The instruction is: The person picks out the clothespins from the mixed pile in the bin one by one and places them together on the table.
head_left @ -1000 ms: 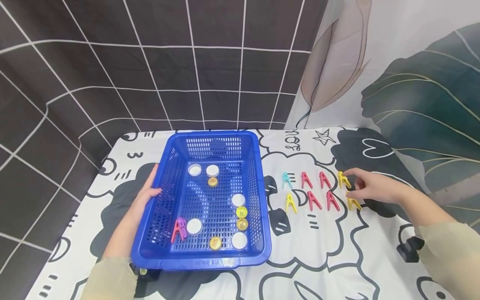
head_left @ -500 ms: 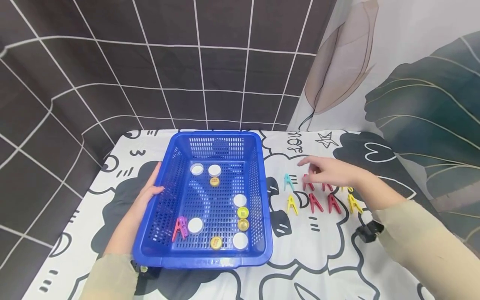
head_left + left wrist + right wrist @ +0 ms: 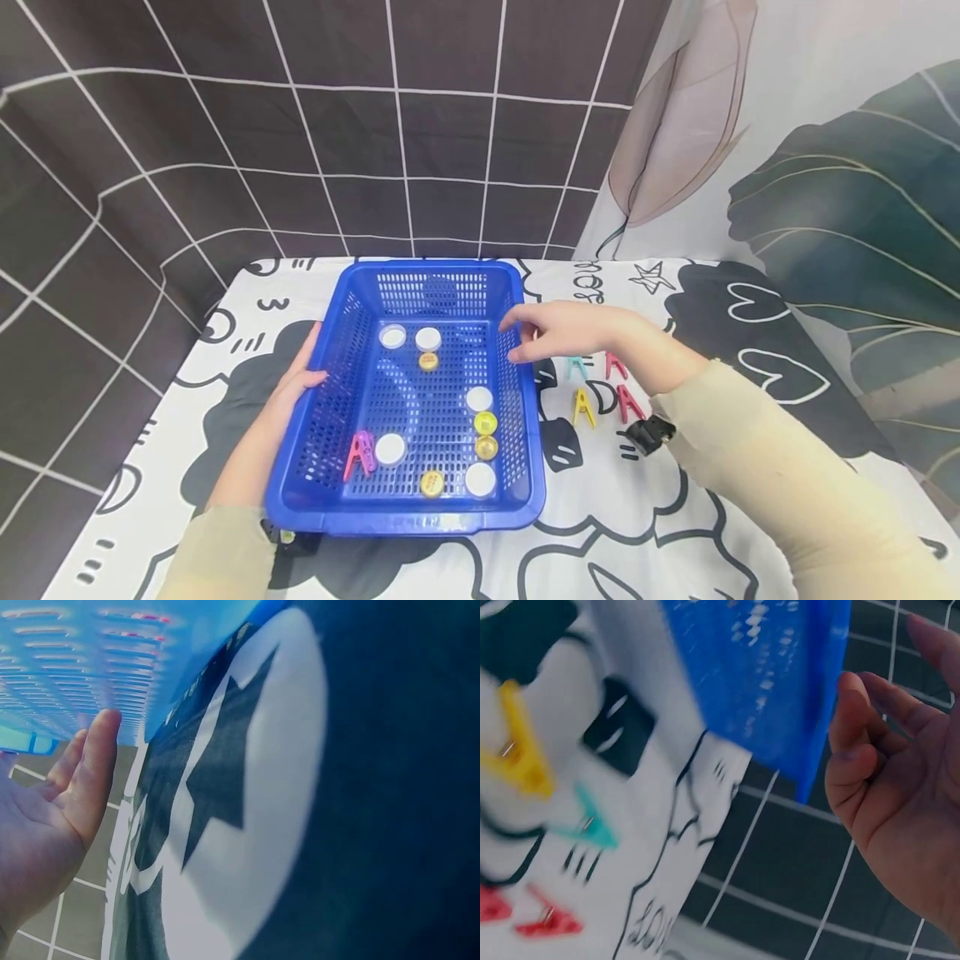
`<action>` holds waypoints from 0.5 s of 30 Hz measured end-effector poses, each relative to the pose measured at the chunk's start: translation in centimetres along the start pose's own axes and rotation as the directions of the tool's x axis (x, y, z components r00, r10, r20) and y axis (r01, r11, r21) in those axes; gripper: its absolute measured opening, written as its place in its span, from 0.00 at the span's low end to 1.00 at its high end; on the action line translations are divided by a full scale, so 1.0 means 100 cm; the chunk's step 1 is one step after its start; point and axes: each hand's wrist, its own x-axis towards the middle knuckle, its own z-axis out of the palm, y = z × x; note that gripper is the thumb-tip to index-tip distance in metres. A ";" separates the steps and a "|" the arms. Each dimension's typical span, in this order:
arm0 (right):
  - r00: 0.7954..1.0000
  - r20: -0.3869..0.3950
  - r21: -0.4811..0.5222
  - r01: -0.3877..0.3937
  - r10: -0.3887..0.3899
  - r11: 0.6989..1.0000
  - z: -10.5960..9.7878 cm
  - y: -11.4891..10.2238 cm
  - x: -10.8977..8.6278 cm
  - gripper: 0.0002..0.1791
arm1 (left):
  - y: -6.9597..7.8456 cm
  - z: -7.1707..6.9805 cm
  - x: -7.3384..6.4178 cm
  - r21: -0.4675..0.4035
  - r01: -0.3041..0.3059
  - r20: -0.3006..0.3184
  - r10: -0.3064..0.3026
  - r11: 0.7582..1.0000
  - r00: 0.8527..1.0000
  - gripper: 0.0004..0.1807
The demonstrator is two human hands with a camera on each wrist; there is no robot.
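Note:
A blue plastic basket (image 3: 427, 523) with slotted walls sits on the cloth-covered table in the head view. My left hand (image 3: 281, 408) holds its left side, thumb over the rim and fingers along the outer wall. In the left wrist view, straight fingers (image 3: 94, 769) lie against that wall. My right hand (image 3: 562, 329) is above the basket's right rim, fingers bent loosely and nothing held. In the right wrist view, a yellow clothespin (image 3: 517, 746), a teal clothespin (image 3: 591, 823) and a red clothespin (image 3: 549, 919) lie below it. My right arm hides other clothespins.
In the basket lie several white caps (image 3: 389, 450), several yellow caps (image 3: 432, 484), and a red clothespin (image 3: 358, 457) against a purple clothespin (image 3: 367, 446). A dark checked curtain (image 3: 442, 142) hangs behind the table.
My right hand has moved left from the yellow clothespins at the far right, across the rows, to the basket's right rim. The left hand and the basket stay in place.

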 end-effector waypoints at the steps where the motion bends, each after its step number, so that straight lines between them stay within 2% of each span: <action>1: 1.000 0.012 0.003 0.007 -0.007 1.000 0.000 -0.005 0.003 0.30 | 0.000 0.000 0.000 -0.001 -0.001 -0.002 0.001 1.000 1.000 0.41; 10: 0.996 0.065 -0.022 0.057 -0.055 0.998 0.008 -0.033 0.026 0.29 | 0.000 0.000 0.000 -0.044 0.015 0.012 -0.014 0.999 1.000 0.41; 15: 0.993 0.101 -0.045 0.066 -0.061 0.997 0.014 -0.042 0.035 0.29 | 0.001 0.000 0.000 -0.010 0.026 -0.013 -0.026 1.000 1.000 0.42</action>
